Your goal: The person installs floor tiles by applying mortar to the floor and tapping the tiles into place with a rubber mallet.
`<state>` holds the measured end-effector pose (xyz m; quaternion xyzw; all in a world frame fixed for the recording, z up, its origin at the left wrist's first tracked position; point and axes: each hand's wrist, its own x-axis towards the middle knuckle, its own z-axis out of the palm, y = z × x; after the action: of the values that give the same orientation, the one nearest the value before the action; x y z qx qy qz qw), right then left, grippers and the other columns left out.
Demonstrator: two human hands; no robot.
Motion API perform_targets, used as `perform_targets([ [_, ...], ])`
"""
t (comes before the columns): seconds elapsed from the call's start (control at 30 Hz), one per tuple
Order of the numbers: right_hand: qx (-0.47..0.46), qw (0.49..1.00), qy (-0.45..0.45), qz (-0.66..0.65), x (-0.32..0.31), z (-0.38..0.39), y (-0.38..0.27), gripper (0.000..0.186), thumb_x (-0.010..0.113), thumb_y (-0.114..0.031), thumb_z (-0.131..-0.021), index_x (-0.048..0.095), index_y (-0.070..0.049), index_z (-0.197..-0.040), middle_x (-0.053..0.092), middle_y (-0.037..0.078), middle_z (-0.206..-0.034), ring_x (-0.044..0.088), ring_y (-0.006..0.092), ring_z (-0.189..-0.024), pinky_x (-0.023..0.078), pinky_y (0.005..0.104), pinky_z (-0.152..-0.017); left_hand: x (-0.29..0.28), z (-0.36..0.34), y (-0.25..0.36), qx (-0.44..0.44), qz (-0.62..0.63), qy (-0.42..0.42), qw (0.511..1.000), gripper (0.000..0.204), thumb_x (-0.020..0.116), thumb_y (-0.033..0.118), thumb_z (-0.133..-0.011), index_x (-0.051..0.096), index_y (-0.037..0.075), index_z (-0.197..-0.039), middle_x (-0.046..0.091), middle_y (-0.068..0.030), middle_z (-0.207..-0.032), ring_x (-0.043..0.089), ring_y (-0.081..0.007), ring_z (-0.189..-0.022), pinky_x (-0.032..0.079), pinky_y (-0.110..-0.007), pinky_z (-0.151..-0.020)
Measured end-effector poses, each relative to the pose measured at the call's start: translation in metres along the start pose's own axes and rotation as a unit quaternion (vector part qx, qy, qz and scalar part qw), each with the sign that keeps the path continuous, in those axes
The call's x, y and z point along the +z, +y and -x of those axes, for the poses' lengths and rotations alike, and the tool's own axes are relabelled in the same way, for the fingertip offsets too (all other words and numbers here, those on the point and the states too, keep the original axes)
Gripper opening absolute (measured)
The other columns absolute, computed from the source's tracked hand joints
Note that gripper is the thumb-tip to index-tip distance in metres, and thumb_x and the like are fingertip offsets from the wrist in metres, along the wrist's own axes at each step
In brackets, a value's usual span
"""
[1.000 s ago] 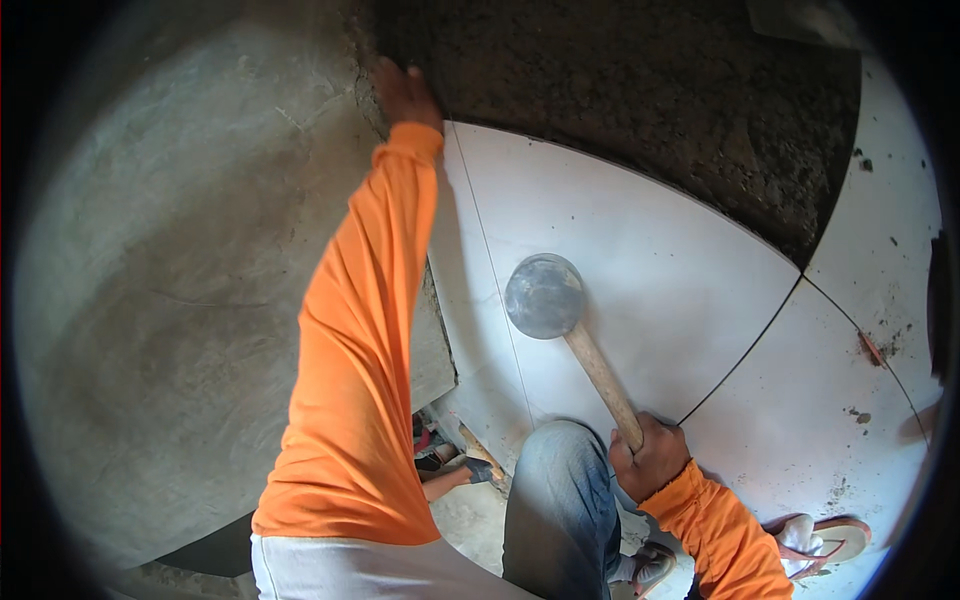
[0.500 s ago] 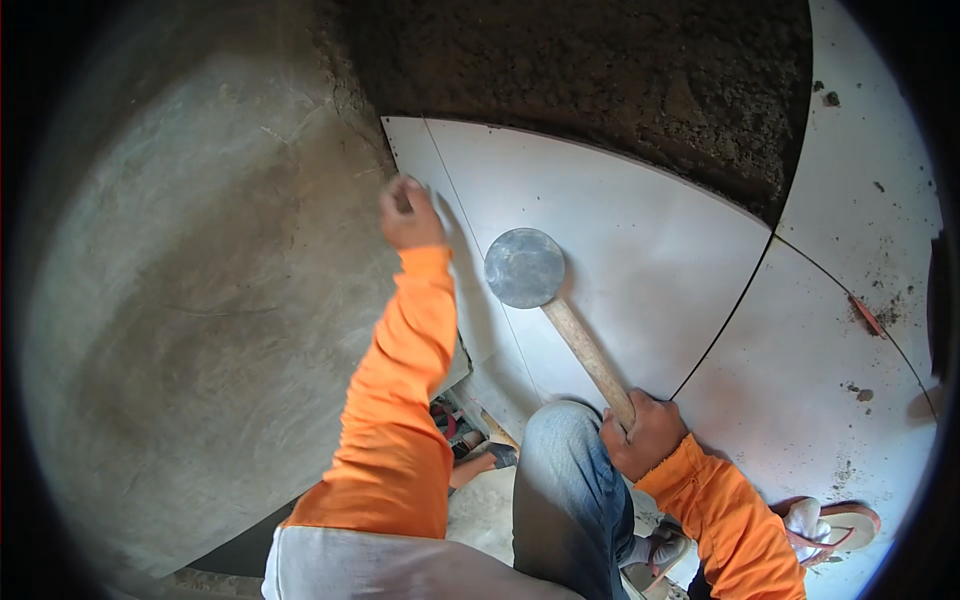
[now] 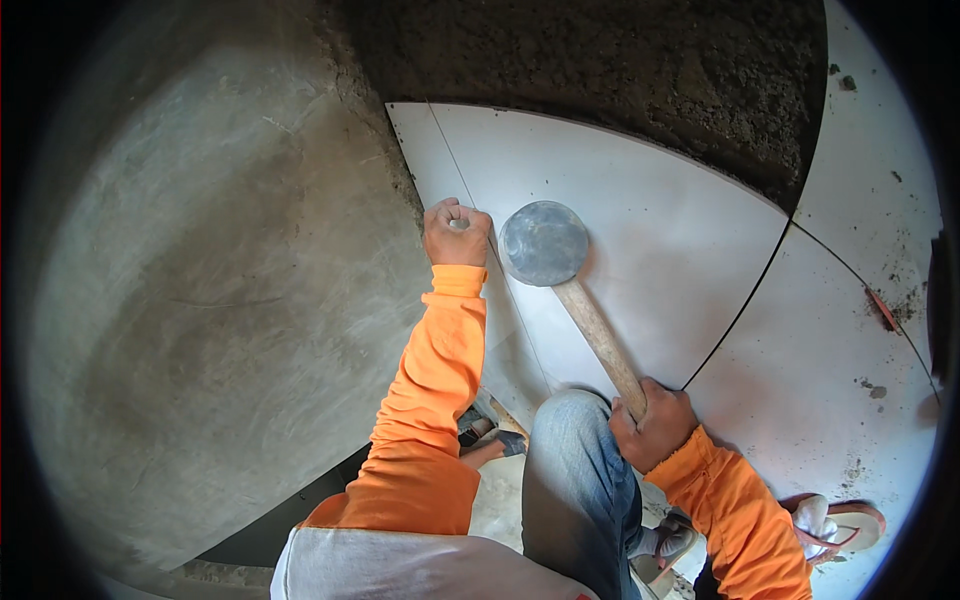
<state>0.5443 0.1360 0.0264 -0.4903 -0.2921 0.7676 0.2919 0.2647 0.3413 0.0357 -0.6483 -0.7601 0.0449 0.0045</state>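
My right hand (image 3: 655,425) is wrapped round the wooden handle of a mallet (image 3: 545,243) with a round grey head. The mallet's head is over a large white floor tile (image 3: 660,250), up and to the left of that hand. Farther left, my left hand (image 3: 458,232) is curled closed above the tile's left edge, beside the concrete wall. Its thumb and fingers form a ring; anything pinched in them is too small to make out. A thin dark line runs along the tile close to this hand.
Dark rough mortar (image 3: 620,60) spreads beyond the tile's far edge. A plain concrete wall (image 3: 230,280) fills the left. More white tiles (image 3: 800,370) lie to the right, with crumbs and a red sliver (image 3: 884,310) by a joint. Near my feet is a sandal (image 3: 855,525).
My left hand has moved right and slightly nearer, and its fingers look more tightly curled. The mallet's head sits a little farther right and up in the view, still in my right hand.
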Motion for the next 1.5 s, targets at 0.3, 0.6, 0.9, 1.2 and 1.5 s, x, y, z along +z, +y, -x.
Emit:
perform_targets([
  [0.3, 0.005, 1.0, -0.002, 0.001, -0.001, -0.001, -0.001, 0.022, 0.064, -0.017, -0.075, 0.057, 0.004, -0.074, 0.056, 0.022, -0.057, 0.06, 0.0408, -0.054, 0.05, 0.0433, -0.053, -0.016, 0.004, -0.011, -0.192, 0.351, 0.006, 0.916, 0.023, 0.057, 0.017, -0.086, 0.056, -0.001, -0.1, 0.054, -0.0157, -0.123, 0.056, -0.0314, -0.108, 0.046, -0.04, -0.092],
  [0.6, 0.001, 0.999, -0.017, -0.041, -0.002, -0.005, -0.001, 0.022, 0.06, -0.019, -0.079, 0.058, 0.003, -0.08, 0.059, 0.023, -0.065, 0.062, 0.042, -0.065, 0.051, 0.0425, -0.061, 0.053, 0.131, -0.133, -0.215, 0.113, -0.126, 0.962, 0.073, 0.029, 0.045, -0.099, 0.005, -0.002, -0.149, 0.0, -0.0224, -0.156, -0.003, -0.0317, -0.146, 0.0, -0.04, -0.117],
  [0.9, 0.152, 0.974, -0.157, -0.062, -0.014, -0.01, -0.027, 0.025, 0.057, -0.023, -0.093, 0.054, -0.001, -0.081, 0.048, 0.002, -0.055, 0.049, 0.0108, -0.048, 0.041, 0.0288, -0.046, 0.053, 0.138, -0.132, -0.176, 0.126, -0.085, 0.973, 0.088, 0.028, 0.069, -0.089, 0.005, 0.014, -0.152, -0.002, -0.0191, -0.158, -0.002, -0.039, -0.145, 0.003, -0.059, -0.112],
  [1.2, 0.099, 0.983, -0.126, -0.09, -0.009, -0.002, 0.001, 0.03, 0.059, -0.032, -0.093, 0.049, -0.007, -0.082, 0.047, -0.001, -0.055, 0.045, 0.008, -0.04, 0.039, 0.0225, -0.041, 0.06, 0.136, -0.179, 0.033, 0.115, -0.042, 0.992, 0.082, 0.024, 0.063, -0.094, 0.011, 0.005, -0.151, 0.006, -0.0234, -0.156, 0.002, -0.0392, -0.144, 0.003, -0.05, -0.115],
  [1.5, 0.086, 0.996, -0.024, -0.028, -0.002, 0.064, 0.062, 0.028, 0.056, -0.029, -0.092, 0.048, -0.004, -0.082, 0.046, 0.001, -0.058, 0.044, 0.0099, -0.043, 0.039, 0.0238, -0.044, 0.059, 0.201, -0.224, 0.02, 0.147, -0.065, 0.987, 0.079, 0.027, 0.055, -0.096, 0.01, -0.001, -0.149, 0.002, -0.0202, -0.157, 0.001, -0.03, -0.146, 0.005, -0.036, -0.117],
])
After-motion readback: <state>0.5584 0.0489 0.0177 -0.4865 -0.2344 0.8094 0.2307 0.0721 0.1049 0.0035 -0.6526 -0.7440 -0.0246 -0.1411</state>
